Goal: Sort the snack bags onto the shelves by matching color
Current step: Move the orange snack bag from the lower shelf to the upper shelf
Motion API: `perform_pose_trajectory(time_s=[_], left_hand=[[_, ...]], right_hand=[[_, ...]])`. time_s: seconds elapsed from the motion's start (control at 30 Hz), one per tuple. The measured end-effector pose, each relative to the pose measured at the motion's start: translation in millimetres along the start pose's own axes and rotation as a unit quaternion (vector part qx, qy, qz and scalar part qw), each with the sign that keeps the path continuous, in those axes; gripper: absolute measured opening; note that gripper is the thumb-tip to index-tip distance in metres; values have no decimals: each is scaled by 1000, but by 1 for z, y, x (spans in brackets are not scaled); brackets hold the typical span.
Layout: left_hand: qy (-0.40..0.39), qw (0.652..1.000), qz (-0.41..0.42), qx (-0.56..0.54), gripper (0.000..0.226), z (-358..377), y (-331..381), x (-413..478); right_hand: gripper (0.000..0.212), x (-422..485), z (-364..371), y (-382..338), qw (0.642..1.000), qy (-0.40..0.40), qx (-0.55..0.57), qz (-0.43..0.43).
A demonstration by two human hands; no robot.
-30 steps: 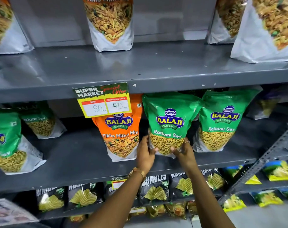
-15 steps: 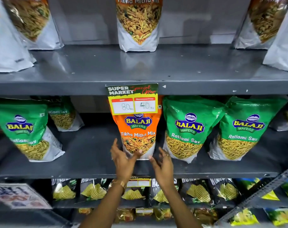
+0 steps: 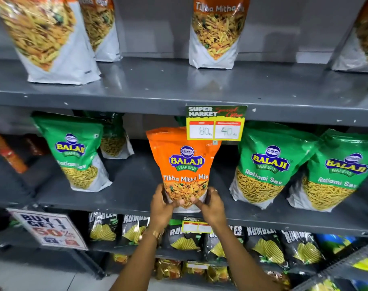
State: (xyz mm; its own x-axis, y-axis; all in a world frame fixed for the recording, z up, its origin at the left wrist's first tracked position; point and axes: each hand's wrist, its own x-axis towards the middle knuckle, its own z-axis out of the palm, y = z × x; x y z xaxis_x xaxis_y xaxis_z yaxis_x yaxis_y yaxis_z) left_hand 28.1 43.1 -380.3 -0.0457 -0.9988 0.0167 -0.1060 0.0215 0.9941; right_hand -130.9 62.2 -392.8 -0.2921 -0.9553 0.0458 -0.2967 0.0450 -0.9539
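Note:
An orange Tikha Mitha Mix bag (image 3: 184,162) stands upright at the front of the middle shelf (image 3: 136,192), among green Ratlami Sev bags. My left hand (image 3: 163,203) grips its lower left corner and my right hand (image 3: 211,204) grips its lower right corner, thumbs on the front. Green bags stand at the left (image 3: 78,152) and at the right (image 3: 265,164), with one more further right (image 3: 336,177). On the top shelf (image 3: 178,89) stand several orange Tikha Mitha Mix bags, one (image 3: 215,32) directly above.
A price tag (image 3: 215,123) hangs from the top shelf's front edge, just above the orange bag. Black crisp bags (image 3: 136,229) fill the lower shelf. A "Buy 1 Get 1" sign (image 3: 47,231) hangs at lower left. A slanted shelf rail (image 3: 336,267) crosses lower right.
My hands left the green bag, moved left to the orange bag and closed on its bottom corners. The orange bag has come forward, out from behind the price tag.

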Motion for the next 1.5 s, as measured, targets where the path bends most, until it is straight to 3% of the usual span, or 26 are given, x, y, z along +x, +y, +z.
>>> perform_pose_trajectory(time_s=[0.1,0.23,0.37,0.5,0.67,0.83,0.93,1.13,1.27,1.43,1.5], left_hand=[[19,999,-18,-22,83,-28,0,-33],[36,999,-38,12,87,-68,7,-73],[2,997,-36,68,82,-110,43,-94],[27,991,13,127,79,-146,102,-122],[62,985,117,113,66,-162,173,-153],[118,965,222,69,44,-142,231,-153],[122,951,283,37,38,-122,262,-136],[100,923,369,36,44,-68,304,-74],[71,926,366,54,42,-25,313,-32],[36,936,329,119,37,13,309,13],[24,935,332,122,39,19,311,26]], right_hand=[[61,-27,5,-11,999,-38,-17,-14],[55,-69,17,-31,996,-82,24,-15],[49,-105,26,-64,994,-91,46,-46],[52,-128,28,-120,988,-91,42,-114],[42,-141,8,-196,970,-88,41,-224],[34,-136,-23,-258,948,-34,52,-311],[26,-122,-45,-284,936,41,32,-349],[29,-74,-91,-310,922,133,32,-363],[32,-30,-118,-309,924,171,18,-342],[55,20,-128,-294,945,181,10,-271],[50,36,-130,-287,948,181,17,-262]])
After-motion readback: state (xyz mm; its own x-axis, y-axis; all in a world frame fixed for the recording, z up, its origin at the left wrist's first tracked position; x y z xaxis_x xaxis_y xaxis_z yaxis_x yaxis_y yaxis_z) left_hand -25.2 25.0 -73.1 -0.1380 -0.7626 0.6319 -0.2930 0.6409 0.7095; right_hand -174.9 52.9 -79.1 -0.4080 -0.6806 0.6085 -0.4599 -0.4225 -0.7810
